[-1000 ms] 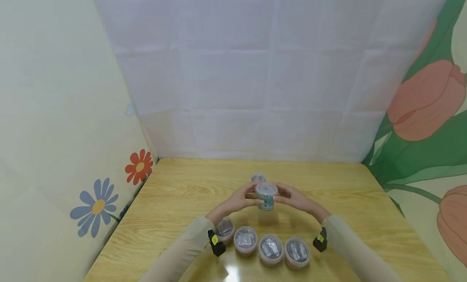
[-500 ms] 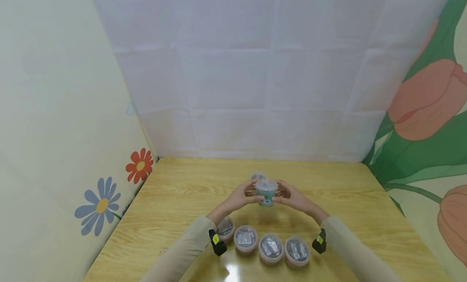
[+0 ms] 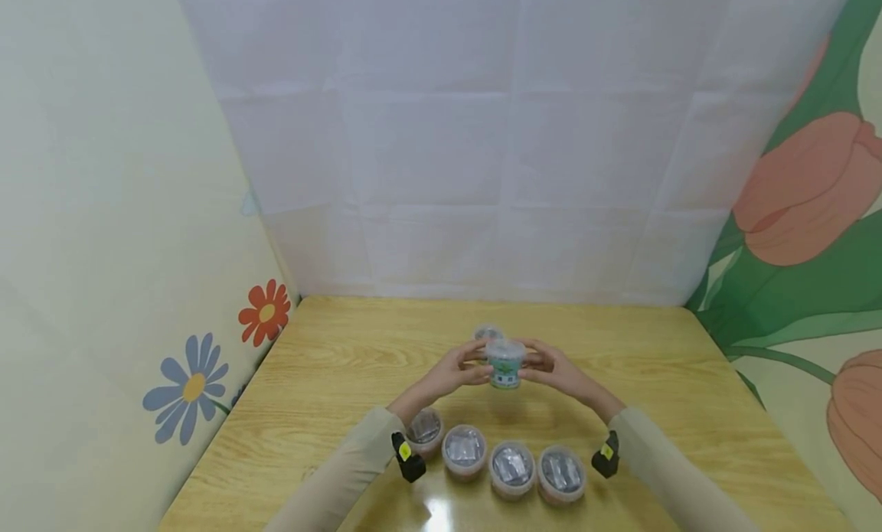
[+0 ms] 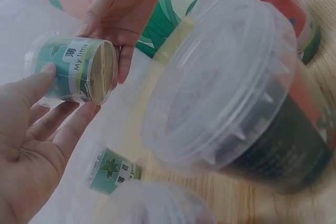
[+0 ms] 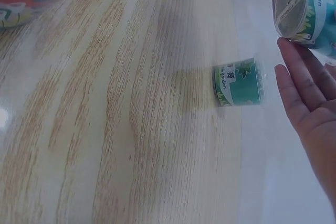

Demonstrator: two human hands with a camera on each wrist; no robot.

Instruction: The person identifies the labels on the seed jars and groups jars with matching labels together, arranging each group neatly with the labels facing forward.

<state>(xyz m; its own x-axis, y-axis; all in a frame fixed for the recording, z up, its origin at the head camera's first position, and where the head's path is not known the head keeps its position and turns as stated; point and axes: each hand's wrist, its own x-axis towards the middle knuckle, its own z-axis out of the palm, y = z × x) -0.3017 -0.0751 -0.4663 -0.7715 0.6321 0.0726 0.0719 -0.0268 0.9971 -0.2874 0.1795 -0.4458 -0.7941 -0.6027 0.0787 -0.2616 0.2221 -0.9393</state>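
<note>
A clear-lidded plastic cup [image 3: 505, 366] with a green "My little" label is held above the table between both hands. My left hand [image 3: 456, 370] grips its left side with thumb and fingers; in the left wrist view the thumb lies across the label of the cup [image 4: 68, 69]. From the other side my right hand [image 3: 561, 373] holds it, the fingers beneath and beside the cup [image 5: 310, 14] in the right wrist view. Behind it on the table stands another green cup [image 5: 239, 82], partly hidden in the head view. The held cup's base shows soil-coloured contents.
Several lidded cups stand in a row near me, among them a left one [image 3: 423, 427], a middle one [image 3: 512, 469] and a right one [image 3: 561, 474]. The wooden table [image 3: 358, 341] meets a white cloth backdrop [image 3: 441, 172]. Flower-patterned walls flank both sides.
The cup has turned between the fingers, so a different part of its label faces me. It has also risen slightly. The cups on the table have not moved.
</note>
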